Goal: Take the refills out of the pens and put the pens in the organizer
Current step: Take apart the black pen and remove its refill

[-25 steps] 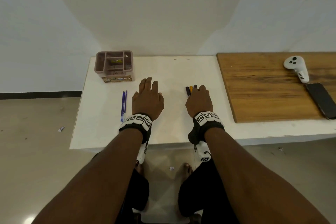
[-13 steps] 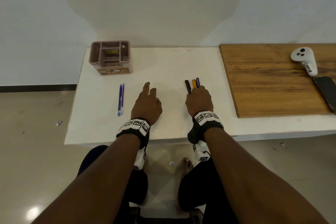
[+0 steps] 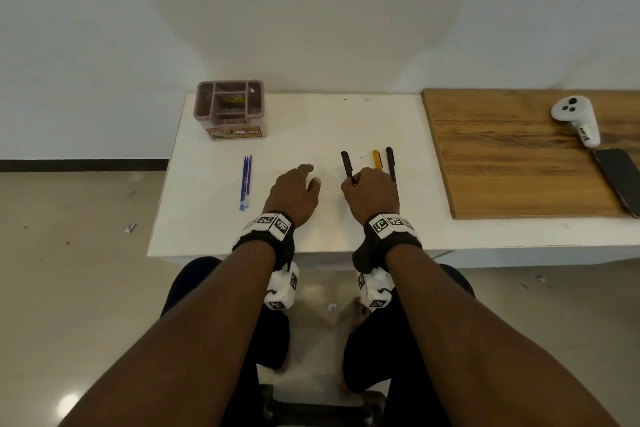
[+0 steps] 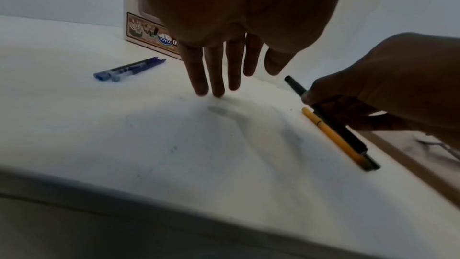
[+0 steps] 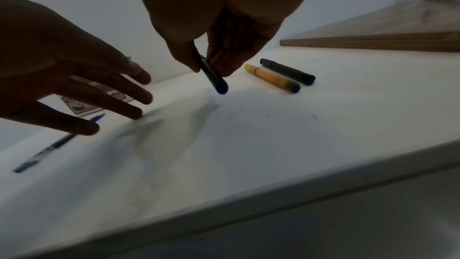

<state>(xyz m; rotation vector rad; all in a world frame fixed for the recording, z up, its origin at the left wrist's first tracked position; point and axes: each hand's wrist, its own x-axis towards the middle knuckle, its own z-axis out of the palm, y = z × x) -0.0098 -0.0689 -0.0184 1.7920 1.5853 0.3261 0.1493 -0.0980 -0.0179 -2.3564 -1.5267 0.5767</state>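
Note:
My right hand (image 3: 369, 194) pinches a black pen (image 5: 214, 78) between thumb and fingers and holds it tilted just above the white table (image 3: 311, 121). A yellow pen (image 3: 377, 159) and a second black pen (image 3: 390, 163) lie side by side on the table to its right. To the left of the held pen, my left hand (image 3: 294, 191) is open, its straight fingertips (image 4: 216, 90) touching the table. Two blue refills (image 3: 246, 182) lie left of that hand. The brown organizer (image 3: 230, 107) stands at the table's far left corner.
A wooden board (image 3: 519, 149) covers the right side of the table, carrying a white controller (image 3: 575, 118) and a dark phone (image 3: 620, 180). The table's near edge runs just behind my wrists. The floor lies to the left.
My right hand has picked one black pen out of the group of three and drawn it left. My left hand has pulled back from lying flat and turned toward the right.

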